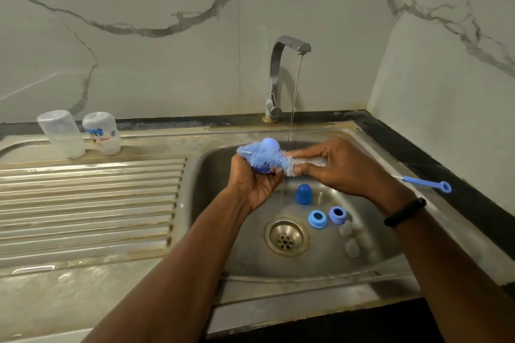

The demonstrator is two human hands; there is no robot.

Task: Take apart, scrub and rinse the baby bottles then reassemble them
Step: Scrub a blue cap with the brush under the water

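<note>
Over the sink (pixel 362 147), your left hand (pixel 255 179) is gripping a blue bottle cap (pixel 270 145) while your right hand (pixel 331 164) is clutching the bottle brush (pixel 267 161) against it; a thin stream is running from the tap (pixel 281 75) behind.

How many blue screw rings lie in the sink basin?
2. The lighter ring lies right of the drain; the darker ring sits just right of it. Others may be hidden behind the hands.
</note>
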